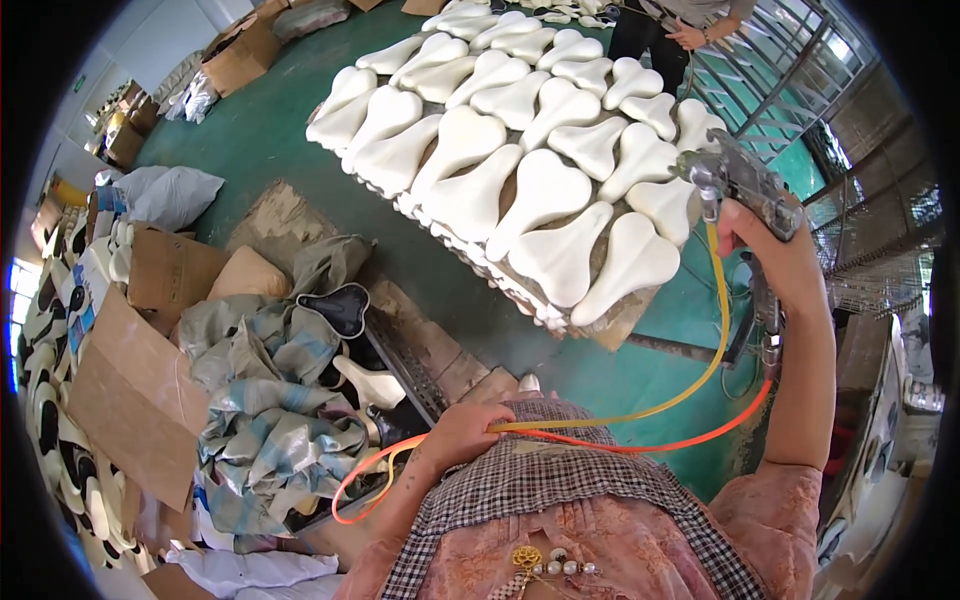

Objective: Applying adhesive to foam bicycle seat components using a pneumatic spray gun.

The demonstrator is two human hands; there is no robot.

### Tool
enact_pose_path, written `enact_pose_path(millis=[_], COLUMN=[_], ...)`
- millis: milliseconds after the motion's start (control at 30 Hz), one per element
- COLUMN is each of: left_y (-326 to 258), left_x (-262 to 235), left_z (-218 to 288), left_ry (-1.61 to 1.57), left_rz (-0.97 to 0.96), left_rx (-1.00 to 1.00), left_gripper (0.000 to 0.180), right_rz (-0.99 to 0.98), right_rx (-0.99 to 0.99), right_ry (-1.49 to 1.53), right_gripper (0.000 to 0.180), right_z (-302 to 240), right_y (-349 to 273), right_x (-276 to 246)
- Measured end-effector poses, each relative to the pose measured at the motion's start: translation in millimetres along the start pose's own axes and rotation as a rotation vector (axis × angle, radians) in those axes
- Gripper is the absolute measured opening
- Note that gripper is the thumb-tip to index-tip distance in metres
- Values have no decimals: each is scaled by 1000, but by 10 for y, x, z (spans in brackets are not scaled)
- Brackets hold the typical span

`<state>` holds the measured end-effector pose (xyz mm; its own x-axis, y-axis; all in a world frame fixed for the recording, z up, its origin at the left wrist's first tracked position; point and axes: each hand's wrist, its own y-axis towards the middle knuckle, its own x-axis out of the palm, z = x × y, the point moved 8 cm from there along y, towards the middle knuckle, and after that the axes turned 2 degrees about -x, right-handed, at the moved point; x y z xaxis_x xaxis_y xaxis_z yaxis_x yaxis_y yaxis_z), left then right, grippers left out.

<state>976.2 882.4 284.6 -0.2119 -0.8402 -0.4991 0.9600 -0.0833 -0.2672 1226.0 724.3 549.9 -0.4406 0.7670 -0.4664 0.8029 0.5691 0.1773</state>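
My right hand is raised at the right, its fingers wrapped round the grip of a metal spray gun. The gun is beside the near right corner of a stack of white bicycle saddle pads, which lie in rows. A yellow hose and an orange hose run from the gun down across my waist. At my checked apron, my left hand is closed round the hoses. Part of its grip is hidden.
Left of me lie crumpled woven sacks, an open cardboard box and a black saddle. A person stands beyond the stack at the far right. Metal racks and wire mesh line the right side.
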Motion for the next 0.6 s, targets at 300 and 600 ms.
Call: enact_pose_path(millis=[300, 600], left_y=[-691, -916], left_x=[277, 391], left_z=[-141, -149], left_ry=[12, 55], left_rz=[-9, -6], left_rx=[-108, -118], left_gripper=[28, 28], right_rz=[-102, -282], right_rx=[-17, -30], right_ry=[-44, 49], right_gripper=[22, 21], right_z=[-236, -499], right_y=[-492, -858], right_x=[510, 874])
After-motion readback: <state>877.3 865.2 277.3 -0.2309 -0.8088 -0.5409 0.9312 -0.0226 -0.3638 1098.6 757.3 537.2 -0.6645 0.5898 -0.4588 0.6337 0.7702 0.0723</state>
